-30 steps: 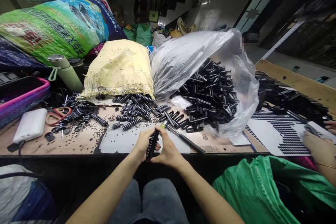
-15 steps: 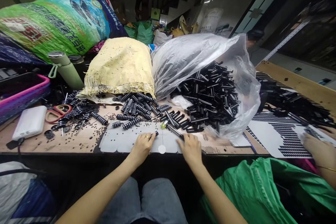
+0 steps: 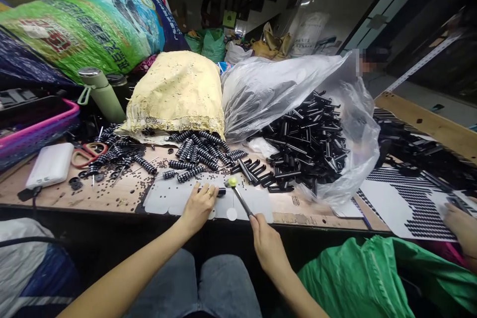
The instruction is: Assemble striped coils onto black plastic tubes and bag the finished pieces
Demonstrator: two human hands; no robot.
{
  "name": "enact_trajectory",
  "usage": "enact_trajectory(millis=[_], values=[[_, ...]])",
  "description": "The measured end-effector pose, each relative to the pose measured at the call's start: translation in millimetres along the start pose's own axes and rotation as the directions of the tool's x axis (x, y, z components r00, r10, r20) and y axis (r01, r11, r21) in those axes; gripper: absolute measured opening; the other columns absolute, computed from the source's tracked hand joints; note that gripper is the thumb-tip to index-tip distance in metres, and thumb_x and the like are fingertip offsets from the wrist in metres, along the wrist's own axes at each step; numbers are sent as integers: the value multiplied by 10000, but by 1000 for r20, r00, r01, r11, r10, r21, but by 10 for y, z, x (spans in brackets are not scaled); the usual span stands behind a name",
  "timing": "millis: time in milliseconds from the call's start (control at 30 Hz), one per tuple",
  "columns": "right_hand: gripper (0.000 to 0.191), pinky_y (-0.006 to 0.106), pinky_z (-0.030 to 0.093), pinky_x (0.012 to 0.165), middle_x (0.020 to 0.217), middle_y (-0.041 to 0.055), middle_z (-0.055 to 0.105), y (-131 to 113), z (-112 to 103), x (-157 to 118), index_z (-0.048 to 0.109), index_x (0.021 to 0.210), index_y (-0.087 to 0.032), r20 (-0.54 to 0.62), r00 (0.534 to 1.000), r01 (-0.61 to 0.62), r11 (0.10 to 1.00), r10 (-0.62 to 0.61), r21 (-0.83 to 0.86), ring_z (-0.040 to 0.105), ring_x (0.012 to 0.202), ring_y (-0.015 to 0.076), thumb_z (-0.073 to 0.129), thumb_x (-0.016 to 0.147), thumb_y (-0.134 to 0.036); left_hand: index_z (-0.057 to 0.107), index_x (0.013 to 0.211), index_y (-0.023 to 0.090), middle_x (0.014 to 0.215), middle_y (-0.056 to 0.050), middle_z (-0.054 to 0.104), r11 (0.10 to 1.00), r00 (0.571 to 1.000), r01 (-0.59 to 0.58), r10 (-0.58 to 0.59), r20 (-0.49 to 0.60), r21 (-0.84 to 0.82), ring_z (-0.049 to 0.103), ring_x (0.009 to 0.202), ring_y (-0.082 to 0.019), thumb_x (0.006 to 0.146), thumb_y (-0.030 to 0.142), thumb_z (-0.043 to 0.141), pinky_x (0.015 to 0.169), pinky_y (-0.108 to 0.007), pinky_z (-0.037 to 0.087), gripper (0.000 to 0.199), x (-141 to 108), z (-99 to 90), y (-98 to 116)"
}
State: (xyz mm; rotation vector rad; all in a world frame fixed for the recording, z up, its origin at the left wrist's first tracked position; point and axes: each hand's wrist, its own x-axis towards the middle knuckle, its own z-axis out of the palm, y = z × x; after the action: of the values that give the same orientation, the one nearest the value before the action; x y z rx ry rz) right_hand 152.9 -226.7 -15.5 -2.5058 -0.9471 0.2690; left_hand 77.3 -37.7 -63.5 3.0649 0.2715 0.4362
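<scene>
My left hand (image 3: 198, 209) rests on the pale sheet at the table's front, its fingers closed round a short black tube (image 3: 221, 192) whose end sticks out to the right. In my right hand (image 3: 267, 239) is the end of a small hammer (image 3: 243, 202) with a slim metallic handle. The yellow-green hammer head (image 3: 232, 182) is just right of the tube and apart from it. Behind the hammer lie several loose black tubes (image 3: 257, 171). To the left, beyond my left hand, is a heap of black ribbed rods (image 3: 197, 149) with light bands.
A yellow sack (image 3: 177, 92) and a clear plastic bag (image 3: 261, 92) of black parts stand behind. Red-handled scissors (image 3: 88, 154), a white power bank (image 3: 50, 164) and a green flask (image 3: 102, 94) are on the left. A co-worker's hand (image 3: 460, 223) is at the right; a green sack (image 3: 350, 273) hangs below.
My right hand has moved back toward the table edge and now grips the hammer by its handle end. My left hand has turned the tube to lie more level. The view has shifted slightly left.
</scene>
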Motion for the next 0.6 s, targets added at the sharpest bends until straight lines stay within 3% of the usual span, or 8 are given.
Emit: enact_trajectory(millis=[133, 200, 333, 433, 533, 600], values=[[343, 251, 351, 495, 626, 28, 578, -272, -57, 43, 467, 900, -221, -146, 985, 110, 982, -88, 154, 545, 515, 178, 182, 895, -411, 282, 1298, 8, 1348, -225, 293, 996, 999, 42, -42, 14, -74, 205, 1270, -318, 774, 554, 372, 1023, -471, 150, 761, -49, 62, 168], [360, 253, 346, 493, 645, 46, 591, -392, 34, 56, 481, 888, -210, -96, 981, 180, 977, -169, 115, 553, 517, 181, 178, 895, -405, 244, 1306, -18, 1357, -241, 260, 994, 998, 41, -37, 45, -97, 161, 1280, -336, 733, 596, 381, 1029, -467, 145, 851, -88, 97, 187], [344, 248, 282, 465, 611, 41, 600, -492, 237, 70, 474, 767, -218, 130, 972, 208, 974, -195, -92, 572, 521, 203, 207, 897, -393, 270, 1288, -27, 1341, -246, 285, 991, 999, 7, -2, 39, -131, 211, 1262, -335, 758, 409, 419, 1010, -462, 199, 703, -59, 160, 169], [352, 234, 291, 476, 622, 21, 603, -471, 199, 92, 456, 803, -223, 124, 981, 158, 986, -151, -54, 580, 551, 189, 173, 904, -405, 412, 1200, 37, 1161, -200, 496, 981, 998, 56, -51, 30, -187, 437, 1103, -274, 783, 180, 369, 917, -421, 342, 443, 94, 121, 156], [396, 233, 307, 478, 605, 12, 592, -339, 72, 152, 443, 797, -224, 74, 995, 77, 996, -73, -46, 570, 550, 184, 134, 897, -450, 489, 1118, 114, 915, -118, 586, 954, 975, 212, -221, -17, -213, 536, 863, -201, 748, 11, 304, 748, -329, 441, 426, 65, -126, -26], [401, 239, 313, 482, 606, 14, 593, -167, 4, 210, 447, 799, -226, 59, 998, 31, 993, -25, -110, 574, 567, 193, 139, 891, -466, 484, 1134, 132, 892, -115, 581, 920, 915, 348, -375, -149, -179, 535, 821, -202, 751, 7, 297, 702, -324, 449, 445, -246, -440, -319]])
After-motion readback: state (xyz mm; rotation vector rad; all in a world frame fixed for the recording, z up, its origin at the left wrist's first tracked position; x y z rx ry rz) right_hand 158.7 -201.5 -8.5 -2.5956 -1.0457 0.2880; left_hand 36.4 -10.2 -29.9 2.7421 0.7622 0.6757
